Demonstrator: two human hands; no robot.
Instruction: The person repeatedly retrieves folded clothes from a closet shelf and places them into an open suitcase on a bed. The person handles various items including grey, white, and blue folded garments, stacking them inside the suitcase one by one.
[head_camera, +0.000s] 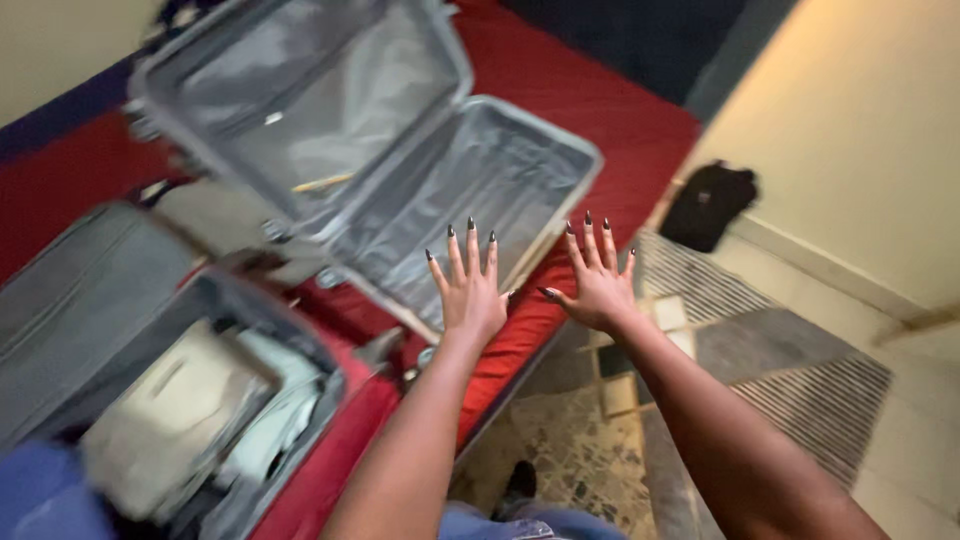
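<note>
the open grey suitcase (400, 170) lies spread flat on the red bed cover (600, 110), its 2 halves empty and lined with pale silver fabric, the lid half further from the person and the nearer half reaching toward the bed's edge. the left hand (470, 290) hovers over the near corner of that suitcase, palm down, fingers spread apart and holding nothing, long dark nails showing. the right hand (598, 280) hovers just beside the same corner, past the suitcase rim and above the edge of the bed, fingers also splayed wide and empty. the 2 hands are near each other but apart. to the left of the suitcase sits a second, darker case (170, 400), open and packed with folded pale clothes. right of the suitcase, well apart on the tiled floor by the wall, stands a black bag (712, 205). the picture is blurred, so finer details inside the suitcase are hard to tell.
</note>
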